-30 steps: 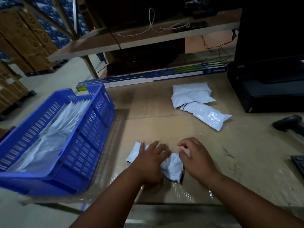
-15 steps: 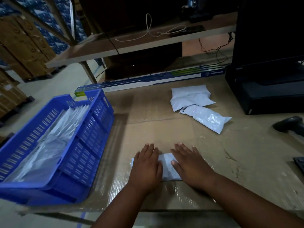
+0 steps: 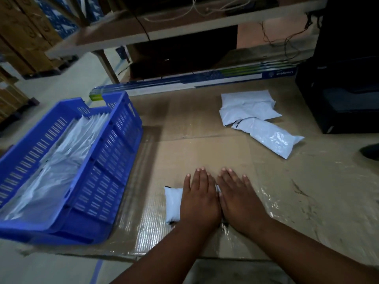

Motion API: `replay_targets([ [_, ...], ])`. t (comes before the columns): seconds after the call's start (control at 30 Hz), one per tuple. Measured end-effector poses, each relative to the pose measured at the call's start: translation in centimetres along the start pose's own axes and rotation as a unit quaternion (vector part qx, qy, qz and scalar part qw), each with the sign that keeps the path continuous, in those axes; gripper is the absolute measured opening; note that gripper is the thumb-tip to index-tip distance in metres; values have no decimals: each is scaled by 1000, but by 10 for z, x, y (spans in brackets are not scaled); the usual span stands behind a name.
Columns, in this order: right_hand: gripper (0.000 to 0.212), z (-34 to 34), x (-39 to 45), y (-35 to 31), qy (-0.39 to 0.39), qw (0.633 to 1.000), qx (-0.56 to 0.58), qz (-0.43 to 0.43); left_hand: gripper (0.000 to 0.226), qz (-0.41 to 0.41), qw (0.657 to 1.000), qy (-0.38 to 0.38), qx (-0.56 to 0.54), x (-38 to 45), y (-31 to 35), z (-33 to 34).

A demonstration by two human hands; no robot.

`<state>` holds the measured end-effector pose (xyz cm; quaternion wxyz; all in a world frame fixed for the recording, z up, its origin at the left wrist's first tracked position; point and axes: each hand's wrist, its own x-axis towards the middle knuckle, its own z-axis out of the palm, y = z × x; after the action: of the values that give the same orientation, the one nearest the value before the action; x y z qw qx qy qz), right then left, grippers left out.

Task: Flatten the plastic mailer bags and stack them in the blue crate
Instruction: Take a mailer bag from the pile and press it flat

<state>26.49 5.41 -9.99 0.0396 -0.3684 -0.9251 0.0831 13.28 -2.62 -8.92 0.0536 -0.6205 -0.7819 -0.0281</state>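
Observation:
A small white mailer bag (image 3: 173, 203) lies on the cardboard-covered table near the front edge. My left hand (image 3: 200, 198) and my right hand (image 3: 239, 198) press flat on it side by side, fingers straight; they hide most of the bag, and only its left end shows. The blue crate (image 3: 106, 160) stands at the left, tilted over the table's edge, with flattened white mailers (image 3: 61, 160) stacked inside. Further back on the right lie two crumpled mailers (image 3: 248, 106) and a puffy one (image 3: 270, 137).
A black box-like device (image 3: 344, 99) stands at the right rear, and a dark handheld object (image 3: 371, 151) at the right edge. A long blue-and-white carton (image 3: 184, 84) runs along the table's back. A shelf with cables hangs above. Brown boxes fill the far left.
The bag was crumpled under curled fingers a second ago. Both hands have since spread flat and come together, and the bag lies flat under them.

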Motion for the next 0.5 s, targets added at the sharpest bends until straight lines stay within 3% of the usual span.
replay_targets([
  [0.5, 65, -4, 8, 4, -28, 999, -31, -17, 68, 23, 999, -17, -32, 10, -5, -1],
])
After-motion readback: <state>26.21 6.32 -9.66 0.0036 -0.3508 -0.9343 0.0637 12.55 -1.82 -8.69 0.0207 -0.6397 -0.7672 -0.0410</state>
